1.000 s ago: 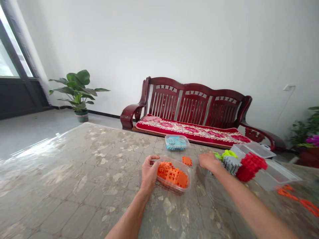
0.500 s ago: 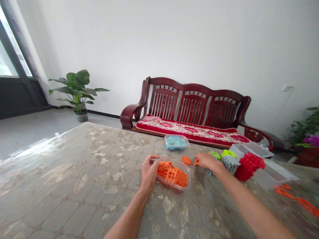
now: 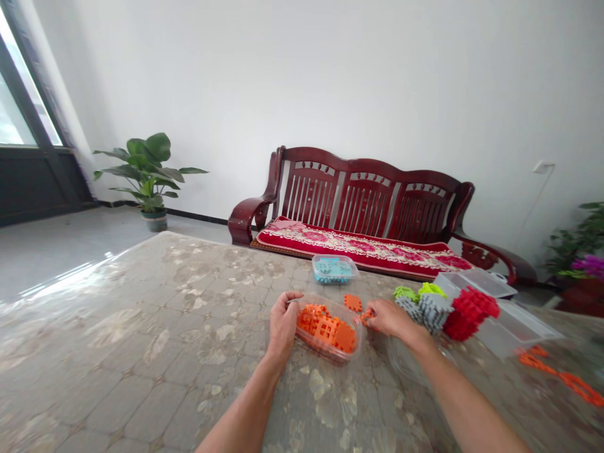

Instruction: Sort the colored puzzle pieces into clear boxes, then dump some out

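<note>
A clear plastic container [image 3: 356, 352] of orange interlocking building pieces [image 3: 325, 328] stands in front of me on the table. My left hand [image 3: 283, 321] grips its left rim, thumb and fingers closed around the edge. Just off the container's right rim, my right hand [image 3: 387, 318] pinches a small orange building piece [image 3: 365, 316] between thumb and fingers. A flat square orange piece [image 3: 352, 302] lies on the table behind the container. Below my right forearm a clear lid [image 3: 401, 362] rests on the cloth, partly hidden.
A container of light blue pieces [image 3: 334, 269] sits farther back. Grey [image 3: 434, 311], lime green [image 3: 431, 290] and red pieces [image 3: 472, 313] are piled at the right, beside a clear box [image 3: 523, 327]. An orange chain [image 3: 566, 379] lies at far right; a wooden bench [image 3: 372, 195] stands behind.
My right hand has moved left and slightly toward me with the orange piece, nearing the container's right rim. The green and grey pieces show more fully. My left hand keeps its hold.
</note>
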`<state>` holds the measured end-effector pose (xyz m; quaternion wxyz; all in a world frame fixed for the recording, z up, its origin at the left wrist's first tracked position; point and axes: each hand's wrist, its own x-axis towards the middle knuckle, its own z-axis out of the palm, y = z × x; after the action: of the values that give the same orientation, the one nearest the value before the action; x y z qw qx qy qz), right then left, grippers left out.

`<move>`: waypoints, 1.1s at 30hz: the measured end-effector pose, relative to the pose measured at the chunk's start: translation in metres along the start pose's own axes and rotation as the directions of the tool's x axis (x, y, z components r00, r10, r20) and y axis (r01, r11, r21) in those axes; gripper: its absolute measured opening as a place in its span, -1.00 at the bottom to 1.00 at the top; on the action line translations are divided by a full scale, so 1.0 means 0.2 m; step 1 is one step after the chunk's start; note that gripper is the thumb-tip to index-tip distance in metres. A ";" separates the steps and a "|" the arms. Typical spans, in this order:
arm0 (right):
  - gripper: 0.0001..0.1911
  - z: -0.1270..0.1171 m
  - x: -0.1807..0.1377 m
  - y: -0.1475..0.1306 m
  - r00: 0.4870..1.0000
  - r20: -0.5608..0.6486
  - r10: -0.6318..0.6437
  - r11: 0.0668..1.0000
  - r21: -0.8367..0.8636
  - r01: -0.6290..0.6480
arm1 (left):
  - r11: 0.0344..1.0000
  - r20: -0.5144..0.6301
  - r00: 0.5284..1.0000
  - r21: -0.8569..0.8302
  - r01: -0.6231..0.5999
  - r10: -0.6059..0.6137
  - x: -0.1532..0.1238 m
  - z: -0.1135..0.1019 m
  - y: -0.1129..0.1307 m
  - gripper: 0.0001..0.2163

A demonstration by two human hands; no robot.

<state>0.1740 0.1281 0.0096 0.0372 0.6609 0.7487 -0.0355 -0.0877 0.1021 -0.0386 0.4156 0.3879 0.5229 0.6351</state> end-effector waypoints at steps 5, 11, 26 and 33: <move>-0.72 -0.07 -0.08 -0.06 0.962 -0.272 0.010 0.980 0.194 0.044 | 1.000 0.010 1.000 0.011 0.008 -0.008 0.00 0.01 0.01 -0.75; -0.78 -0.11 -0.18 -0.32 0.881 -0.469 -0.056 0.847 0.445 0.291 | 1.000 0.033 0.999 0.005 0.022 -0.022 -0.02 0.01 0.03 -0.75; -0.75 -0.07 -0.17 -0.41 0.911 -0.388 -0.142 0.880 0.372 0.295 | 1.000 0.041 0.999 0.006 0.007 -0.007 -0.01 0.01 0.01 -0.76; -0.72 -0.07 -0.17 -0.43 0.924 -0.322 -0.204 0.915 0.272 0.297 | 0.999 0.042 0.999 0.035 -0.008 0.006 -0.01 0.01 0.01 -0.77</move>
<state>0.0930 0.0851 0.0271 -0.1830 0.5537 0.8099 -0.0631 -0.0850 0.1005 -0.0360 0.4173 0.4103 0.5239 0.6189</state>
